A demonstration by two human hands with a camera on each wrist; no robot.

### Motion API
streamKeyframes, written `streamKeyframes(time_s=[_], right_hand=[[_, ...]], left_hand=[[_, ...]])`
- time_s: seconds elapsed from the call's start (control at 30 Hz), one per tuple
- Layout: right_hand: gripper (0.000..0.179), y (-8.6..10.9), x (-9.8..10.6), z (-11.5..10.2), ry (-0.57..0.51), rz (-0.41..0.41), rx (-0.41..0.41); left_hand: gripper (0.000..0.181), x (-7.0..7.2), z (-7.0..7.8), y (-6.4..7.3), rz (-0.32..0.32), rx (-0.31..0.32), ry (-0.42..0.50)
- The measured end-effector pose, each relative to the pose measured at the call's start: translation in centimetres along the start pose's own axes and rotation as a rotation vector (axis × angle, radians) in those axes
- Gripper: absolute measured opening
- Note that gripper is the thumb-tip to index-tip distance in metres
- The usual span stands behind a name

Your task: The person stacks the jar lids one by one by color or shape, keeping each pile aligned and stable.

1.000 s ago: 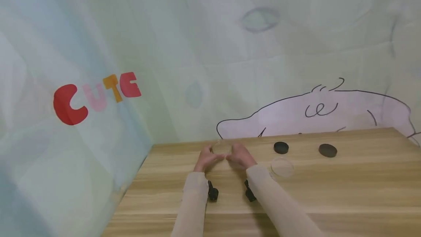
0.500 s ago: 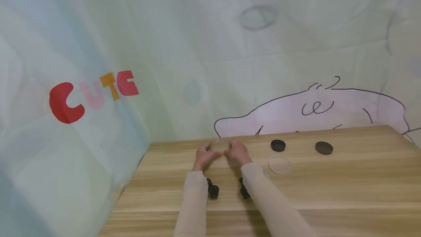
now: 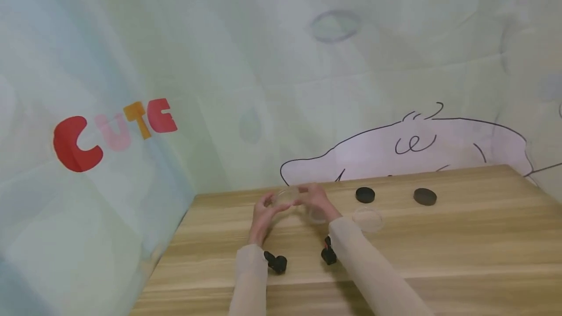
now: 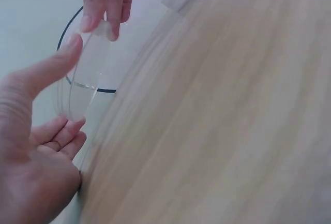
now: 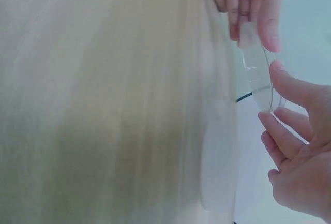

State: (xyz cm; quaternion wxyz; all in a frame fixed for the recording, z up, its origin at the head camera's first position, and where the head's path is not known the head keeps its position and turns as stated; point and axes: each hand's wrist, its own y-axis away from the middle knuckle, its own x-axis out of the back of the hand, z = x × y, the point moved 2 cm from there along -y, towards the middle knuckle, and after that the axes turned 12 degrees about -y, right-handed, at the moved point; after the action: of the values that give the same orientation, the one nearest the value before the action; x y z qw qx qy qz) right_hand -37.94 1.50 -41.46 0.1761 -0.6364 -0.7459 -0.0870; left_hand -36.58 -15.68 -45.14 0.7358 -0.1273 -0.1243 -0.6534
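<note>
A clear petri dish (image 3: 286, 195) is held between both hands above the far part of the table, tilted. My left hand (image 3: 265, 212) grips its left side, thumb and fingers around the rim. From the right, my right hand (image 3: 317, 198) pinches it too. The wrist views show the petri dish (image 4: 85, 76) nearly edge-on, with more than one rim line; whether it is one piece or two stacked, I cannot tell. Below the right hand a clear round dish (image 3: 317, 215) lies on the table, partly covered by that hand.
Another clear disc (image 3: 368, 219) lies to the right on the wooden table (image 3: 421, 252). Behind it are a black round disc (image 3: 365, 195) and a dark one (image 3: 425, 197). A printed curtain (image 3: 246, 87) hangs behind the table. Small black devices (image 3: 276, 263) sit by the wrists.
The hands have raised and tilted the petri dish. A clear round dish now shows on the table below the right hand. The head view has shifted slightly.
</note>
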Motion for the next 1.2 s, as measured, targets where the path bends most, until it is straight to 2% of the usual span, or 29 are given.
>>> streamKeyframes(time_s=[0.13, 0.33, 0.53, 0.63, 0.77, 0.9, 1.03, 1.2], right_hand=[[0.057, 0.0, 0.4, -0.3, -0.053, -0.054, -0.002], [0.059, 1.0, 0.9, -0.4, -0.125, -0.087, -0.004], [0.059, 2.3, 1.6, -1.0, -0.240, -0.089, 0.002], [0.059, 3.0, 2.1, -1.2, -0.256, -0.080, 0.007], [0.058, 4.0, 2.9, -1.4, -0.282, -0.085, 0.019], [0.060, 5.6, 3.9, -1.2, -0.296, -0.079, 0.035], [0.062, 7.7, 4.5, -0.7, -0.287, -0.070, 0.051], [0.064, 9.9, 4.6, 0.8, -0.328, -0.049, -0.018]], left_hand=[[0.078, 0.1, 0.0, 0.1, -0.026, -0.024, 0.045], [0.062, 0.1, 0.4, 0.5, -0.062, -0.057, 0.038], [0.066, 0.6, 2.2, 1.4, -0.104, -0.076, 0.023], [0.067, 1.0, 3.2, 2.0, -0.114, -0.088, 0.001], [0.070, 1.2, 4.6, 2.8, -0.128, -0.145, -0.048], [0.074, 1.0, 5.5, 3.9, -0.191, -0.226, -0.110], [0.079, 0.5, 5.5, 5.4, -0.264, -0.294, -0.165], [0.080, -0.6, 4.6, 6.6, -0.339, -0.294, -0.204]])
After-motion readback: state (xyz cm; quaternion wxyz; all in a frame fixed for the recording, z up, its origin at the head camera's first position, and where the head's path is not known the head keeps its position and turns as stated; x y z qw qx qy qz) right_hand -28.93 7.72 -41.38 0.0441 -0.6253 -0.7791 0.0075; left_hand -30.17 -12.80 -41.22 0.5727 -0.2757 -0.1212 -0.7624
